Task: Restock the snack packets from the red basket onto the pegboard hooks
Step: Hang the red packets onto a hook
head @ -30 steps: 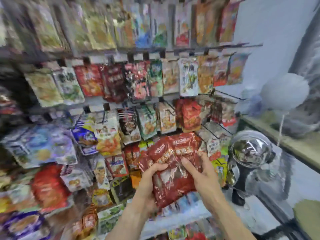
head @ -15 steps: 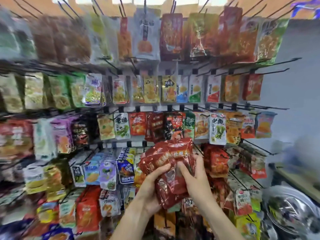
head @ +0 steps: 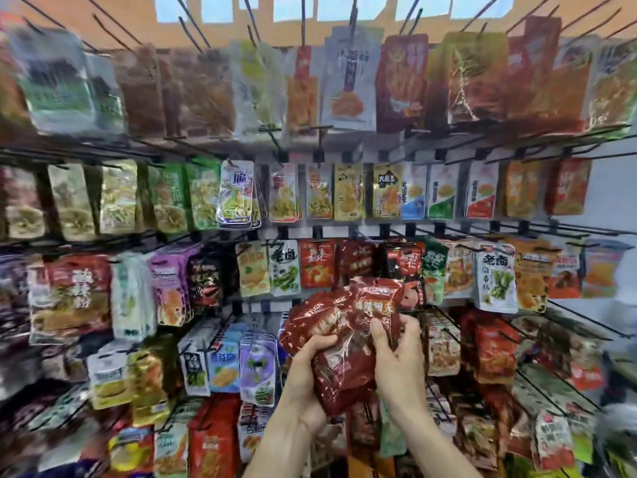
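Both hands grasp a bunch of red snack packets [head: 344, 326] near the pegboard's middle rows: the left hand [head: 310, 367] from below, the right hand [head: 400, 353] at the right edge. Step in hand: likely singling out one packet. Next, its hang hole must meet a hook tip [head: 322, 127]. Projecting hooks crowd every side; open room lies only toward the person. The red basket is not visible.

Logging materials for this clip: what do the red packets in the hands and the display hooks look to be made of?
Red packets: thin glossy plastic film, likely; it crinkles and throws white glare where the left hand and right hand grip it. Hooks: thin, straight black rods, probably coated metal wire.
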Demonstrator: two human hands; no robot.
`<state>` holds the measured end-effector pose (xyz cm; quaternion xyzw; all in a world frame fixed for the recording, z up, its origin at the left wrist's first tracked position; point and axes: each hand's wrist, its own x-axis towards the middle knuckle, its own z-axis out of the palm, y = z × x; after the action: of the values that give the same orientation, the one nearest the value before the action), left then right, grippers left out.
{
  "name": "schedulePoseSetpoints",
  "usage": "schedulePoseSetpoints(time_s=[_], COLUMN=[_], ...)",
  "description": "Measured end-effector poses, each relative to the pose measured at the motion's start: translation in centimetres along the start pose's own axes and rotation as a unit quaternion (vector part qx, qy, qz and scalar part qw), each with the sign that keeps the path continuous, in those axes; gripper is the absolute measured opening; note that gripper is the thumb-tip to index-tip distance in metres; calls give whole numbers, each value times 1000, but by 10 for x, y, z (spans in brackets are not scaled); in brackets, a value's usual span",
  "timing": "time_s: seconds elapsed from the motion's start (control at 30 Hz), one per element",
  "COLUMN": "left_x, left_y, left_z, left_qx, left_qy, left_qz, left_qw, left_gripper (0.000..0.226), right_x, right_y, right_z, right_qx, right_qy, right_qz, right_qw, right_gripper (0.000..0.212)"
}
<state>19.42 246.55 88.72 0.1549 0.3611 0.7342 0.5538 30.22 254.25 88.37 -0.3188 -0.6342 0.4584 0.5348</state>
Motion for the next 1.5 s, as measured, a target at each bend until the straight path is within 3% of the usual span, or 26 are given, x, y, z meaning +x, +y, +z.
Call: schedulePoseSetpoints(time_s=[0.1,0.27,0.47,0.6,0.83,1.03,1.27,1.5], left_x=[11,27,39,40,37,31,26,27], left_y=[12,30,41,47,57,63,61,59], left_z=[-7,-22,-34,-44,-59,-68,-59,-52], left_qx=[-12,-19,-48,-74,-80,-74,-63,-47], left_qy=[-21,-40,-48,-34,19,27,26,45], left_qz=[-1,-10,-25,-31,-5,32,54,61], left_qw=[1000,999,997,996,997,996,996,996], left_gripper=[44,37,30,33,36,37,34,41], right_x=[2,22,40,51,91,110,118,117], right_y=[0,8,8,-1,-7,-9,-9,-7], right_z=[20,34,32,21,14,16,21,17], right_qx=[21,73,136,143,91,46,-26,6], right_qy=[47,46,4,-47,-62,-73,-92,-110], right_qz=[1,51,92,63,52,32,21,20], right_qw=[999,995,986,987,993,996,995,994], right_gripper=[29,33,66,47,64,53,57,69])
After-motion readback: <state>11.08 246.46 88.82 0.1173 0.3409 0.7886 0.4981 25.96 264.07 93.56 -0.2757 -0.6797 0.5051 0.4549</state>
